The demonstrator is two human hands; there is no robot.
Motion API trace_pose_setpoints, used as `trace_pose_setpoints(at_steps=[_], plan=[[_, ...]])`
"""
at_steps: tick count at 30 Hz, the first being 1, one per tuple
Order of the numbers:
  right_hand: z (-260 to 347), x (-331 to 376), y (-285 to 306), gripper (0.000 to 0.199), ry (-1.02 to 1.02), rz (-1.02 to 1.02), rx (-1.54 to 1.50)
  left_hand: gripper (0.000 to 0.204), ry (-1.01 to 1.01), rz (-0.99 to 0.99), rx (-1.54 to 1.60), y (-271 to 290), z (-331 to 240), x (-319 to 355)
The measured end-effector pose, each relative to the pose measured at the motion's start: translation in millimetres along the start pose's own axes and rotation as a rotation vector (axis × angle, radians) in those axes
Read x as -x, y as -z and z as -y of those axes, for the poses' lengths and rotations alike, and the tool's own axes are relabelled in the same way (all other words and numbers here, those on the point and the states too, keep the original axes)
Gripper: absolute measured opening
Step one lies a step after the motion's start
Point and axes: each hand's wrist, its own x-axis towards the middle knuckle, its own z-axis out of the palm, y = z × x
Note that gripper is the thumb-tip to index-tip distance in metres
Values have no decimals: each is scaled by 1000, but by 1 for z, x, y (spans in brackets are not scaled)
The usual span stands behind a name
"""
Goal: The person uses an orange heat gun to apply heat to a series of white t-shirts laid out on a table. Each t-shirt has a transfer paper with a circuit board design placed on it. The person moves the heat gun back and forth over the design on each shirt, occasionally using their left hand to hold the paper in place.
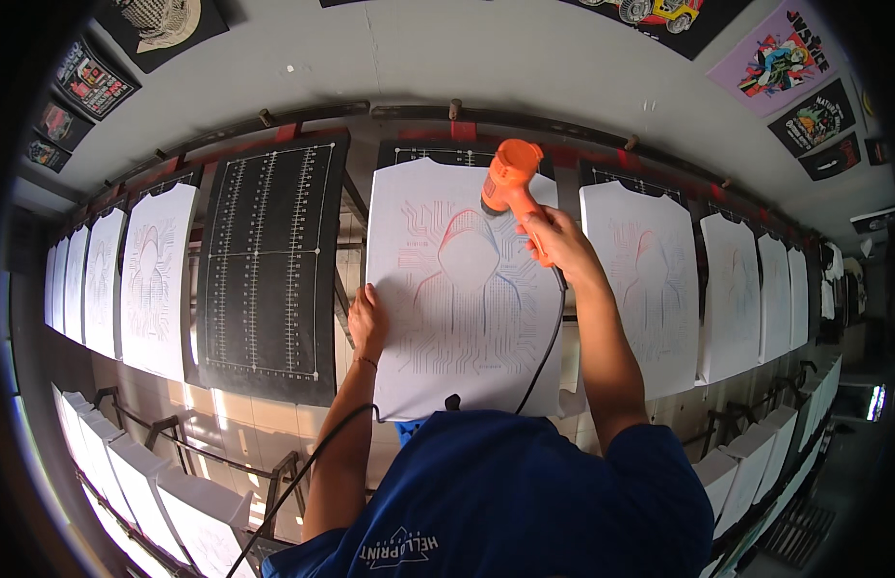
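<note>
A long row of slanted print boards [264,260] runs from nine to three o'clock, most carrying white shirts. The centre white shirt [464,289], printed with a hooded figure, lies flat for even heating. The right hand [555,241], fingers wrapped tight round the grip, aims an orange heat gun [508,178] down at the print at twelve o'clock. The left hand [368,320], fingers pressed together, pins the shirt's nine o'clock edge.

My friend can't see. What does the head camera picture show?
A person's right hand points an orange heat gun at a white printed shirt on a board, while the left hand rests flat on its edge.
</note>
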Motion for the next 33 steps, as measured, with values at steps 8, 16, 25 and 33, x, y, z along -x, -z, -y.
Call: trace_pose_setpoints(at_steps=[8, 16, 25, 33], plan=[[1, 30, 19, 32, -119, -9, 10, 46, 1, -9, 5, 1, 1, -1], [-16, 5, 31, 36, -36, -131, -118, 44, 7, -16, -7, -1, -3, -1], [-19, 13, 34, 34, -38, -192, -37, 43, -6, -21, 5, 2, -8, 0], [-9, 42, 25, 34, -100, -17, -39, 40, -66, -57, 7, -5, 3, -2]])
